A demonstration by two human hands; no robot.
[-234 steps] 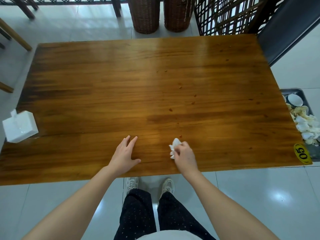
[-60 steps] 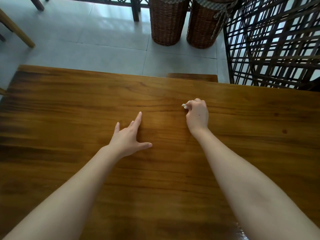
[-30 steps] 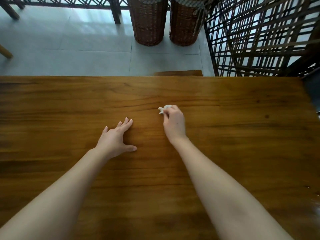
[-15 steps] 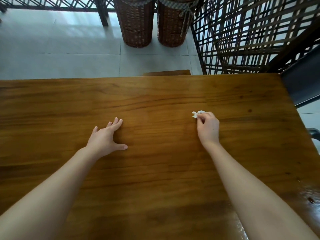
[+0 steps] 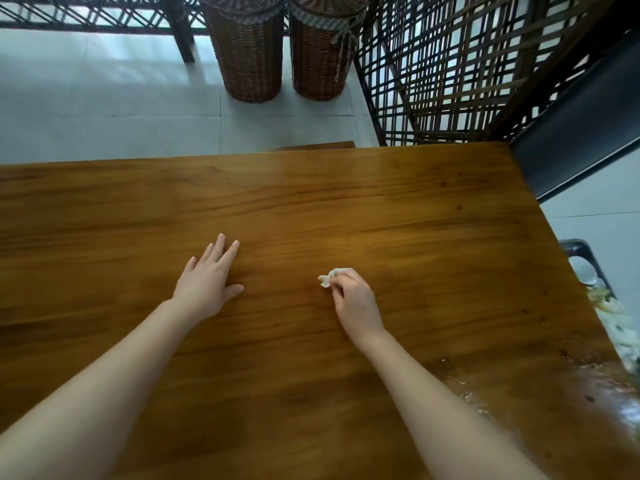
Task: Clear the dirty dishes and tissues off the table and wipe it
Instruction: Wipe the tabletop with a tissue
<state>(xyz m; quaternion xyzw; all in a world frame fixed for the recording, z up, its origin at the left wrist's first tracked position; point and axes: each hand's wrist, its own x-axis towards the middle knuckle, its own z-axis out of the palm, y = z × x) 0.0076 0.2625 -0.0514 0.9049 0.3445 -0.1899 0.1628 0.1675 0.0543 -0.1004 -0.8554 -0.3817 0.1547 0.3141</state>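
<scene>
Left hand (image 5: 207, 283) lies flat on the wooden tabletop (image 5: 398, 216) left of centre frame, fingers straight and slightly spread, holding nothing. Right hand (image 5: 353, 304) sits at centre, fingers curled around a small crumpled white tissue (image 5: 333, 275), which pokes out at the fingertips and touches the wood. Wet sheen and crumbs show in the lower right of the frame. At the right edge, a dark bin (image 5: 585, 263) holds dishes and used tissues. Two wicker baskets (image 5: 251, 50) stand on the floor at the top.
</scene>
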